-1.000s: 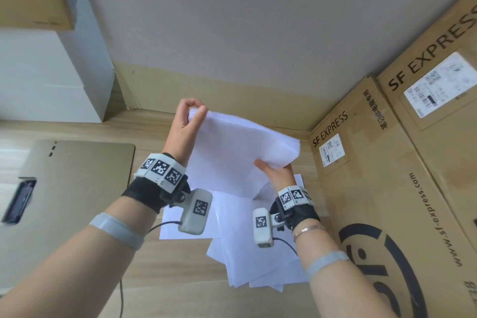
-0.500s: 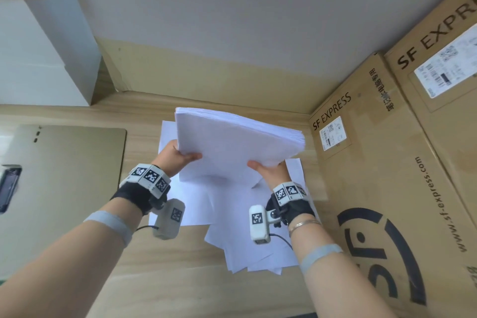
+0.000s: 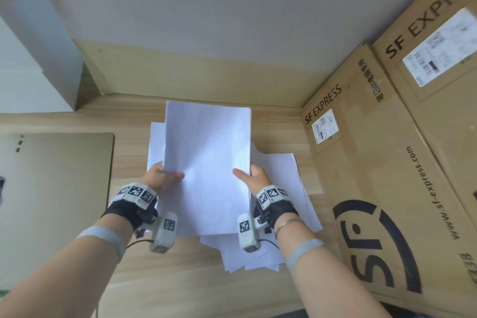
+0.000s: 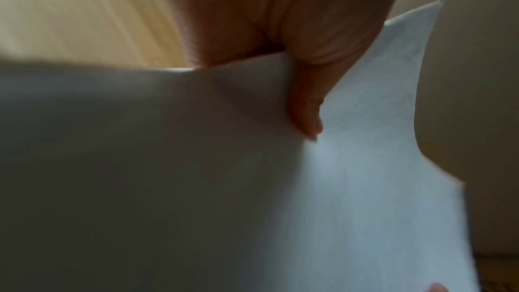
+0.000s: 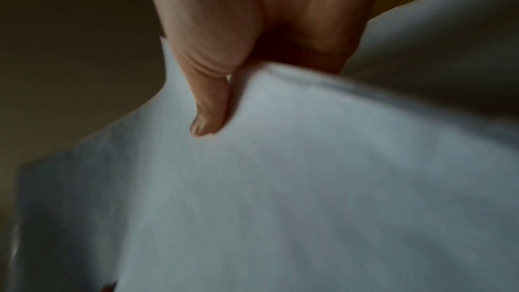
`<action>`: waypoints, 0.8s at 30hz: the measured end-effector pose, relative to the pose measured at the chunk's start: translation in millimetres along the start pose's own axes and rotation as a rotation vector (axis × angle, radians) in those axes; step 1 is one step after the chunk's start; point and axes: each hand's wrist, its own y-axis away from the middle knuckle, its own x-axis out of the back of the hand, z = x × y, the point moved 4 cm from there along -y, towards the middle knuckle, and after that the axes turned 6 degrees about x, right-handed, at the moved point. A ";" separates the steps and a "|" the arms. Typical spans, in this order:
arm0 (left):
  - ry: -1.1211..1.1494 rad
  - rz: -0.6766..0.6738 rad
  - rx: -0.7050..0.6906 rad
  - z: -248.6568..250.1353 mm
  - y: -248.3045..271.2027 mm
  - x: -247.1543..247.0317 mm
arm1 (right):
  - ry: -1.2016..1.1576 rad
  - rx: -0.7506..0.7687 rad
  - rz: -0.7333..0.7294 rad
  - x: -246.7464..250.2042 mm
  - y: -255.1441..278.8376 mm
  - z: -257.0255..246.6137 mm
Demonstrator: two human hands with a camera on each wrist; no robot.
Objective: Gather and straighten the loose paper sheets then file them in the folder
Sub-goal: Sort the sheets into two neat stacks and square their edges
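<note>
Head view: from above, facing forward and down over both forearms onto the surface (image 3: 180, 279), boxes (image 3: 387, 188) at right. Left wrist view: very near, along the thumb (image 4: 306, 117) onto the stack (image 4: 365, 185). Right wrist view: equally near, blurred. Shared by all three: the stack.

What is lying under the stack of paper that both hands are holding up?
Under the held stack, more loose sheets lie fanned on the wooden table, showing at its left, right and near edges. How many sheets the stack hides cannot be seen.
</note>
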 end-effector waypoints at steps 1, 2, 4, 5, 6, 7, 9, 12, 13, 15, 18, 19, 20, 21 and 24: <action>0.010 0.025 0.028 -9.7 -2.5 4.3 | 0.043 -0.008 0.029 4.0 -1.8 10.7; 0.024 0.044 0.064 -18.4 -3.7 8.8 | 0.088 -0.041 0.089 11.0 -3.8 24.4; 0.049 0.069 0.130 -30.1 -4.8 20.8 | 0.214 -0.142 0.214 27.5 -5.4 50.8; 0.064 0.072 0.148 -33.3 -4.9 25.5 | 0.301 -0.204 0.242 34.4 -4.4 61.2; 0.081 0.077 0.152 -35.3 -5.8 30.3 | 0.388 -0.266 0.238 39.1 -3.6 69.9; 0.093 0.081 0.149 -35.7 -5.8 34.1 | 0.456 -0.312 0.218 41.8 -2.6 76.2; 0.109 0.081 0.144 -35.9 -5.2 38.4 | 0.500 -0.356 0.169 42.2 -2.3 83.5; 0.132 0.076 0.133 -36.1 -4.5 43.0 | 0.463 -0.348 0.119 41.4 -6.7 89.1; 0.134 0.078 0.130 -36.3 -4.2 44.1 | 0.462 -0.345 0.111 41.9 -6.9 88.4; 0.135 0.095 0.131 -36.6 -2.5 46.5 | 0.521 -0.356 0.113 42.5 -5.4 85.4; 0.136 0.110 0.142 -37.3 -0.5 49.2 | 0.662 -0.396 0.122 41.8 -2.4 76.7; 0.131 0.116 0.146 -37.6 0.2 50.4 | 0.680 -0.408 0.110 41.9 -1.0 73.5; 0.133 0.121 0.147 -37.5 1.0 52.2 | 0.684 -0.408 0.079 41.9 -1.7 72.5; 0.142 0.120 0.143 -36.9 2.1 53.7 | 0.670 -0.386 0.039 41.8 -2.9 71.6; 0.162 0.075 0.120 -33.0 7.3 57.6 | 0.506 -0.242 0.034 39.6 -3.5 63.7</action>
